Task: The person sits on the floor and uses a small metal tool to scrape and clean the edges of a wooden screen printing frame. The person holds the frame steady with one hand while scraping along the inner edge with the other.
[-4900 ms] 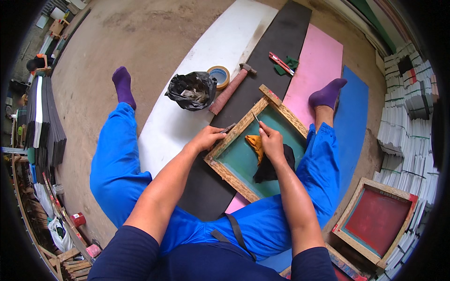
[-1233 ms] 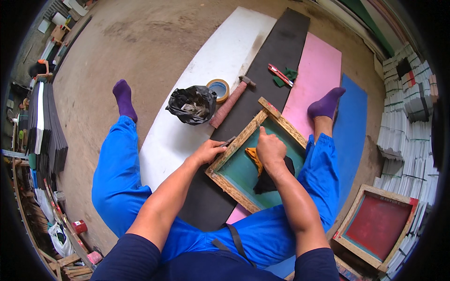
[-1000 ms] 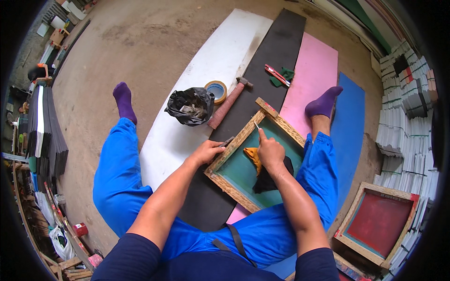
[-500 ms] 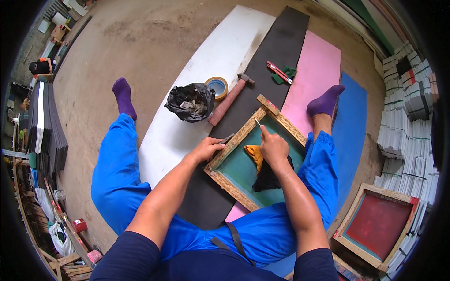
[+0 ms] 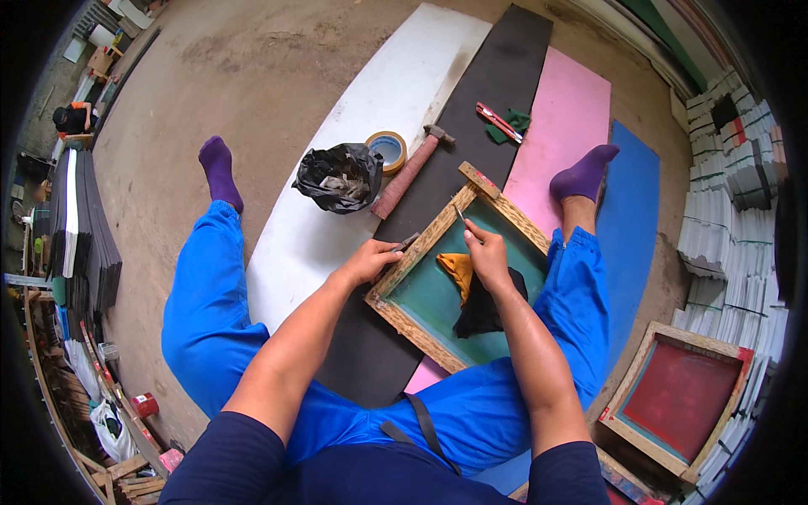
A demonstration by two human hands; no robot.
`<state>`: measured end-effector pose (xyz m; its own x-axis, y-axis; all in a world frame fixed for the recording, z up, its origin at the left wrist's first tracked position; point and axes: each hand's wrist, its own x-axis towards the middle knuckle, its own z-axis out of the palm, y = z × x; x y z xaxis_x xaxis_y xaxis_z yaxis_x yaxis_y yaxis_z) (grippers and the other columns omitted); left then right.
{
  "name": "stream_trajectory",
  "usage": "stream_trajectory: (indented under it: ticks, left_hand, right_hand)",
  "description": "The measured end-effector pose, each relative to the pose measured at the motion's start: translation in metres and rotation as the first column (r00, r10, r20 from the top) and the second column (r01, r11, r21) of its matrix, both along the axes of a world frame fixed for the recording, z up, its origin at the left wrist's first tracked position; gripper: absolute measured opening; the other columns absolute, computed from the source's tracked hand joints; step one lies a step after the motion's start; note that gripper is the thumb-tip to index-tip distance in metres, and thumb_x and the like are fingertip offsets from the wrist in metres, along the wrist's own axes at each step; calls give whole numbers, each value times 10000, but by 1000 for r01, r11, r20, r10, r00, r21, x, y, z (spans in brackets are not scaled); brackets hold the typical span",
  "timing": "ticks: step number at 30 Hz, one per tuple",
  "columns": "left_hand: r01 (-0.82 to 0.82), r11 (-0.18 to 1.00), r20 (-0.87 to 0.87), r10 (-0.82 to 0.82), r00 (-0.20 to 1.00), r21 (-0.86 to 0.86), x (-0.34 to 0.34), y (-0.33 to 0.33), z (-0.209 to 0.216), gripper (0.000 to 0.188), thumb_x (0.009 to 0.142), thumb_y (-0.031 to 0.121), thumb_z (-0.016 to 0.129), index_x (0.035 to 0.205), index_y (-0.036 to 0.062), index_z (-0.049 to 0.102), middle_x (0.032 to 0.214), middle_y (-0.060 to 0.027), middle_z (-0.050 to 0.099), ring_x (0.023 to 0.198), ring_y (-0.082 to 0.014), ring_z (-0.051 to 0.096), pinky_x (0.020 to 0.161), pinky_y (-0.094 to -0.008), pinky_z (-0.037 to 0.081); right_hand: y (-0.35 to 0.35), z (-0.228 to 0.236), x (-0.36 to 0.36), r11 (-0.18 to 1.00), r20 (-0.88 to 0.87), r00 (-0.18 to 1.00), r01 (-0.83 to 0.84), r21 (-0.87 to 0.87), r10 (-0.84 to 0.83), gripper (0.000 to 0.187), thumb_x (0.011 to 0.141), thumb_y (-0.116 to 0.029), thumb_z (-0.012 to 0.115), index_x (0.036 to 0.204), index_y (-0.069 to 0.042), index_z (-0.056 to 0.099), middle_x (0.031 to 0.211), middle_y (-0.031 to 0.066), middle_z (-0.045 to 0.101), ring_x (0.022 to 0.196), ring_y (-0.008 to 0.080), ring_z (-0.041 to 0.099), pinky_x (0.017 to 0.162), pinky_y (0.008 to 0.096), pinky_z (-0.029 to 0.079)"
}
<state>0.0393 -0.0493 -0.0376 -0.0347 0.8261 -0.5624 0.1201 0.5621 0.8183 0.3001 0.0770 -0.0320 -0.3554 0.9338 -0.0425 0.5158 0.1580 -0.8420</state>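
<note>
A wooden screen frame point(image 5: 418, 333) with green mesh lies tilted between my legs. My left hand point(image 5: 370, 261) is closed at its left side, gripping a dark metal tool point(image 5: 406, 241) against the outer edge; its kind is mostly hidden. My right hand point(image 5: 486, 254) is closed over the mesh on a thin metal-shafted tool point(image 5: 460, 214). Its tip points at the inner edge of the frame's upper left bar, and my fingers cover its handle. Below that hand, an orange cloth point(image 5: 456, 271) and a black cloth point(image 5: 481, 316) rest on the mesh.
Beyond the frame lie a hammer point(image 5: 410, 174), a tape roll point(image 5: 401, 160), a black plastic bag point(image 5: 313, 174) and a red utility knife point(image 5: 498, 123) on a green cloth. A red-mesh frame point(image 5: 644, 446) leans by stacked white bundles point(image 5: 709, 227). Another person point(image 5: 76, 118) is far left.
The whole view has shifted slightly. My right hand and its tool have moved a little left along the frame's inner edge. My left hand keeps its place at the frame's side.
</note>
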Motion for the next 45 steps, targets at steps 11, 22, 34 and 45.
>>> stream_trajectory:
  ticks: [11,22,34,45]
  left_hand:
    - [-2,1000,-3,2,1000,-9,-4,-6,-9,512,943,316,677,1281,-67,665,1139,-109,733,1000,-148,625,931,-295,474]
    - [22,1000,19,-22,1000,-18,-3,-1,4,510,948,325,666,1274,-67,667,1144,-118,736,1010,-154,628,939,-299,472]
    - [21,1000,23,-21,1000,-16,0,-4,4,507,954,325,663,1298,-48,662,1137,-104,736,1005,-134,617,941,-297,469]
    - [9,1000,13,-9,1000,7,1,2,0,517,947,321,671,1296,-60,657,1148,-118,735,1008,-151,632,926,-303,482]
  right_hand:
    - [19,48,-7,807,5,991,109,-580,-131,386,972,-275,640,1327,-127,667,1000,193,750,888,346,740,769,443,565]
    - [4,60,-8,979,579,814,-157,128,55,344,976,-274,593,1309,-240,670,883,206,726,825,394,721,717,522,575]
    - [-1,75,-38,989,730,671,-136,-52,130,414,1012,-219,493,1413,-197,589,934,211,739,865,394,731,782,525,581]
    - [13,4,5,999,27,999,-40,5,40,347,1004,-252,578,1329,-163,664,1012,242,730,932,434,709,816,533,554]
